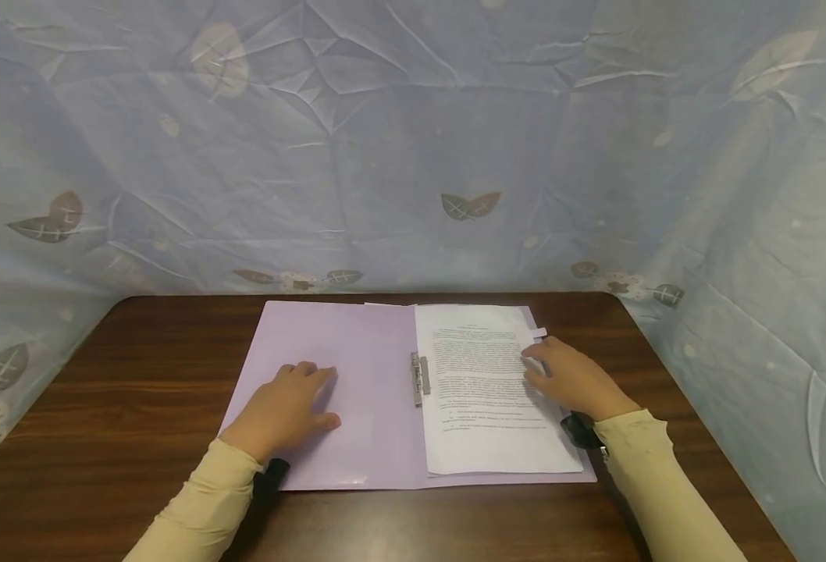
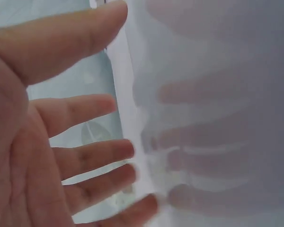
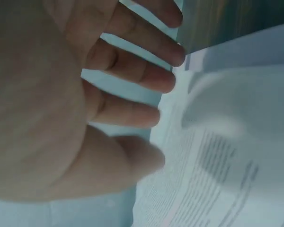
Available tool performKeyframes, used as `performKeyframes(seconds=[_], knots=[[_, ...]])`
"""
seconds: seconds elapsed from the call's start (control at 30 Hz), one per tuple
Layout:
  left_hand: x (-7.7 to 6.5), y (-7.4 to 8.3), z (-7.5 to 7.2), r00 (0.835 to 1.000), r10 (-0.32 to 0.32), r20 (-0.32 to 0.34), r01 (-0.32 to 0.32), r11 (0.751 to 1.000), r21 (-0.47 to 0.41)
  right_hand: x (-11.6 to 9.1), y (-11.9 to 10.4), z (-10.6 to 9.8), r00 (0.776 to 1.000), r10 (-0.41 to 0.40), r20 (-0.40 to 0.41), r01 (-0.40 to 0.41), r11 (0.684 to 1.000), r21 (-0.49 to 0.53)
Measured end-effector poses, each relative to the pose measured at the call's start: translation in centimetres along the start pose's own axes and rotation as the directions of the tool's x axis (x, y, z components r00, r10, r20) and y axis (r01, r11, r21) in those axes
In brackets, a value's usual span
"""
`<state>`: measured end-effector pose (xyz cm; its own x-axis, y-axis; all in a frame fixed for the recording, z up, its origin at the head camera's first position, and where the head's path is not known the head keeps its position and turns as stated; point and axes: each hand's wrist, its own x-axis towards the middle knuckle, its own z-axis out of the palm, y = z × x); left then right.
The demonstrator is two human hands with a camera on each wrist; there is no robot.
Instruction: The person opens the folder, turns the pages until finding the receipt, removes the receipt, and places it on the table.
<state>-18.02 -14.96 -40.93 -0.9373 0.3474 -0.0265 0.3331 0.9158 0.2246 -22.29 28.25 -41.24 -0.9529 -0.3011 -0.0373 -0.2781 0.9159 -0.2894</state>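
A lilac ring binder [image 1: 378, 437] lies spread flat on the table, its metal clip [image 1: 420, 378] near the spine. Printed sheets [image 1: 483, 449] are stacked on its right side, and a small white tab [image 1: 539, 332] sticks out past their right edge. My left hand [image 1: 285, 410] is over the inner left cover, fingers extended and apart; the left wrist view shows their blurry reflection in the glossy cover [image 2: 217, 113]. At the right edge of the sheets is my right hand [image 1: 582, 381], its fingers loosely extended with nothing held. Whether its fingertips touch the paper, I cannot tell.
The dark brown wooden table [image 1: 104, 398] extends on both sides of the binder and in front of it. A pale blue leaf-patterned cloth [image 1: 385, 172] hangs behind the table and along its sides. Each wrist wears a black strap [image 1: 582, 430].
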Motion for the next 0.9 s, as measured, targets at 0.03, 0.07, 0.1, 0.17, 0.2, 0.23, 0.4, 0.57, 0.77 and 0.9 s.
performKeyframes(seconds=[0.03,0.07,0.1,0.17,0.2,0.23,0.4,0.57,0.77,0.9], knots=[[0.1,-0.3,-0.1,1.000,0.007,-0.019,-0.007,1.000,0.005,0.0,-0.2,0.0,1.000,-0.013,0.006,0.013,1.000,0.001],[0.2,-0.7,-0.1,0.999,0.012,-0.036,-0.012,1.000,0.009,0.0,-0.3,0.1,1.000,-0.026,0.016,0.026,1.000,0.006],[0.3,-1.0,-0.1,0.999,0.015,-0.048,-0.014,1.000,0.010,0.0,-0.4,0.3,0.999,-0.041,0.026,0.041,0.999,0.015],[0.5,-1.5,-0.1,0.998,0.014,-0.056,-0.014,1.000,0.003,0.0,-0.5,0.5,0.996,-0.080,0.048,0.079,0.997,0.028],[0.5,-1.8,-0.1,0.999,0.007,-0.048,-0.007,1.000,-0.006,0.0,-0.6,0.7,0.994,-0.093,0.061,0.091,0.995,0.034],[0.6,-1.9,-0.1,0.999,-0.005,-0.035,0.004,1.000,-0.019,-0.1,-0.6,0.8,0.992,-0.100,0.074,0.097,0.994,0.042],[0.5,-2.6,-0.2,0.997,-0.057,0.047,0.061,0.995,-0.076,-0.2,-0.6,1.1,0.987,-0.104,0.121,0.098,0.994,0.054],[0.4,-2.9,-0.1,0.994,-0.080,0.080,0.087,0.991,-0.098,-0.2,-0.6,1.2,0.984,-0.109,0.143,0.100,0.993,0.068],[0.1,-2.6,-0.1,0.982,-0.126,0.141,0.144,0.981,-0.127,-0.2,-0.6,1.0,0.980,-0.104,0.171,0.094,0.993,0.067],[-0.1,-2.3,-0.5,0.977,-0.134,0.165,0.153,0.982,-0.110,-0.3,-0.6,0.6,0.982,-0.104,0.160,0.094,0.993,0.070]])
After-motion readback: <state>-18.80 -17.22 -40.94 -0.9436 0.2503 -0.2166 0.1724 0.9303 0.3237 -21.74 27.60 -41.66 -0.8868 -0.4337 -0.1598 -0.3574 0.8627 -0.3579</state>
